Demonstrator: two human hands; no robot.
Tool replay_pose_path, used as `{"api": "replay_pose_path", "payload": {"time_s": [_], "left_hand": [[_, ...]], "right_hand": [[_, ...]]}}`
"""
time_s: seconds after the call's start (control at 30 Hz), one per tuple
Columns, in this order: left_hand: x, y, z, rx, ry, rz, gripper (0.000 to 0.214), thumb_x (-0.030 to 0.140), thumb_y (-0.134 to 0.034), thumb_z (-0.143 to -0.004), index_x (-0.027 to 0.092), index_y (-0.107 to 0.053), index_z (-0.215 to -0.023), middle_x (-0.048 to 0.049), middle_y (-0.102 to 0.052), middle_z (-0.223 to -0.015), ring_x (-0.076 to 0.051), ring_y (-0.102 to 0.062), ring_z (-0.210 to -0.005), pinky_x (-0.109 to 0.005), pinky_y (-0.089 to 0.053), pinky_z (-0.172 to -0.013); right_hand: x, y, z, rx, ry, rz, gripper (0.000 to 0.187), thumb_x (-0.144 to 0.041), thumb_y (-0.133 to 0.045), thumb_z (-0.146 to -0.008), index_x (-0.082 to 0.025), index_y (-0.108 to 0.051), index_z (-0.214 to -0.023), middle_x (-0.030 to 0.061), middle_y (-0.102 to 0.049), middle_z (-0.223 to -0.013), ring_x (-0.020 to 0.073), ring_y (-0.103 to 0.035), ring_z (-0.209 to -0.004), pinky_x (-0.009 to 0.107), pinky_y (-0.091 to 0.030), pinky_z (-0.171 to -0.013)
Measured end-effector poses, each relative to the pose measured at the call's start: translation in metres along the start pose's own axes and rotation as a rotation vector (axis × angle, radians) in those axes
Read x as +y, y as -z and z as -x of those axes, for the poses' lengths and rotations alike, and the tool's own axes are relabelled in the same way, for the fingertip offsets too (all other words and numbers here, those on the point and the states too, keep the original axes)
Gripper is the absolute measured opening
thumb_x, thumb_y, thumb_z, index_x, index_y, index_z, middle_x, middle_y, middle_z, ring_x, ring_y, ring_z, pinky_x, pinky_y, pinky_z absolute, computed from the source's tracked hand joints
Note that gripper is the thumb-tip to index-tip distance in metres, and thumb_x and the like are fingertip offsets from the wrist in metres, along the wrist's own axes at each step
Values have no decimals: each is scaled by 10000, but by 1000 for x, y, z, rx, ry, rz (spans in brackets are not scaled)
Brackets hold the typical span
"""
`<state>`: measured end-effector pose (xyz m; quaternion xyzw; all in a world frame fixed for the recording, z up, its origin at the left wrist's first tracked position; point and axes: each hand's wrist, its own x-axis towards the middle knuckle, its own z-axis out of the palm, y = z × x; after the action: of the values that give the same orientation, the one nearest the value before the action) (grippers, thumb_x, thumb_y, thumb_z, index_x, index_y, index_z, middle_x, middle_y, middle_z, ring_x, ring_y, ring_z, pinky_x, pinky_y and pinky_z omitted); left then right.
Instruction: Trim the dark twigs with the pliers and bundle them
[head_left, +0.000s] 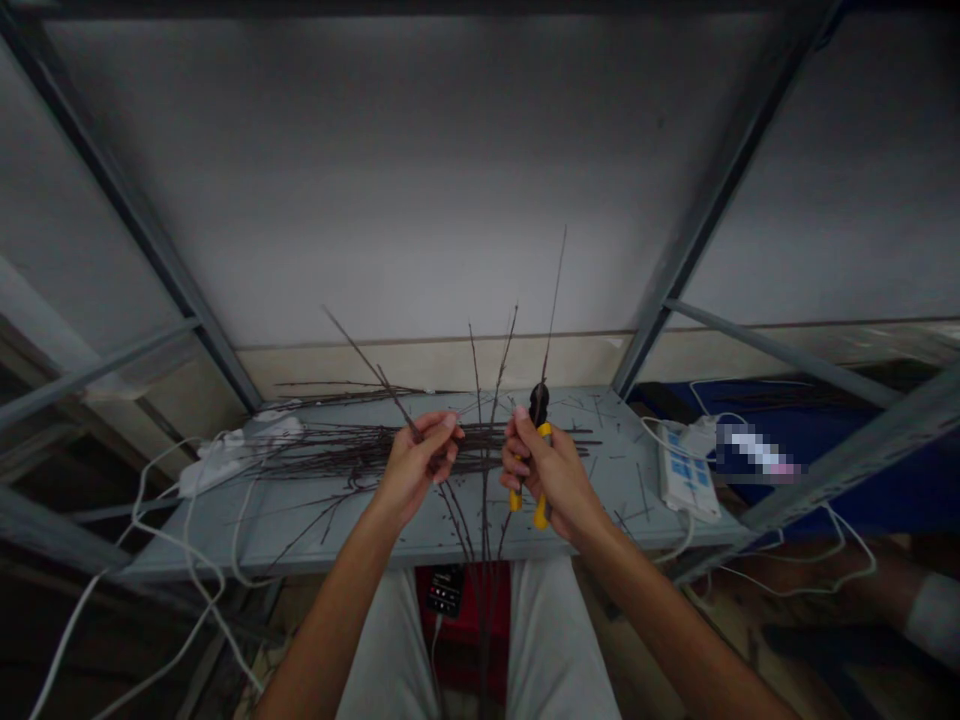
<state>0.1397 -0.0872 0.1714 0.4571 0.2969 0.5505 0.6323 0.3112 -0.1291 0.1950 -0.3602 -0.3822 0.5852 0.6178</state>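
Note:
My left hand (421, 455) is closed in a pinch on a thin dark twig (367, 362), which slants up to the left. In my right hand (551, 465) are pliers with yellow handles (543, 512) and dark jaws pointing up. Another thin stem (553, 320) rises past the jaws; whether they grip it, I cannot tell. Between my hands several long twigs (486, 500) stand up from between my legs, against the shelf edge. Behind my left hand a pile of dark twigs (337, 450) lies across the grey shelf (420, 545).
White power strips lie left (225, 460) and right (690, 480) on the shelf, with loose white cables (199, 560). Short twig cuttings (641, 480) are scattered at the right. Metal posts (690, 220) frame the shelf before a wall. A phone (444, 590) lies between my legs.

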Motion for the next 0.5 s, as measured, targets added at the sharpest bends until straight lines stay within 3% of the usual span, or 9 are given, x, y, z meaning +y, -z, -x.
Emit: {"api": "replay_pose_path", "payload": {"time_s": [0.1, 0.23, 0.33, 0.5], "left_hand": [[-16, 8, 4, 6, 39, -54, 330, 371, -831, -758, 113, -730, -936, -96, -710, -899, -101, -572, -588, -183, -374, -422], [-38, 12, 12, 75, -5, -89, 315, 290, -879, -701, 157, -594, -717, -39, -711, -835, -112, -619, -686, -204, -473, -594], [-47, 14, 18, 93, -17, -86, 479, 231, -904, -659, 207, -433, -743, -43, -744, -905, -140, -678, -757, -245, -512, -688], [-56, 14, 20, 99, 3, -91, 679, 216, -947, -573, 258, -338, -870, -64, -765, -906, -254, -755, -835, -399, -567, -780]], "right_hand": [[-7, 0, 4, -25, -21, -74, 454, -631, -749, -761, -207, -593, -809, -87, -356, -643, 81, -299, -513, 210, -357, -428], [-10, -1, 10, -49, -33, -126, 429, -612, -736, -788, -207, -598, -822, -85, -349, -646, 81, -296, -514, 217, -363, -435], [-11, -2, 15, -48, -31, -134, 415, -597, -727, -806, -202, -602, -817, -82, -355, -646, 82, -300, -516, 221, -368, -438], [-14, -5, 20, -32, -50, -159, 413, -590, -742, -795, -206, -593, -798, -83, -349, -635, 85, -290, -514, 221, -364, -435]]}}
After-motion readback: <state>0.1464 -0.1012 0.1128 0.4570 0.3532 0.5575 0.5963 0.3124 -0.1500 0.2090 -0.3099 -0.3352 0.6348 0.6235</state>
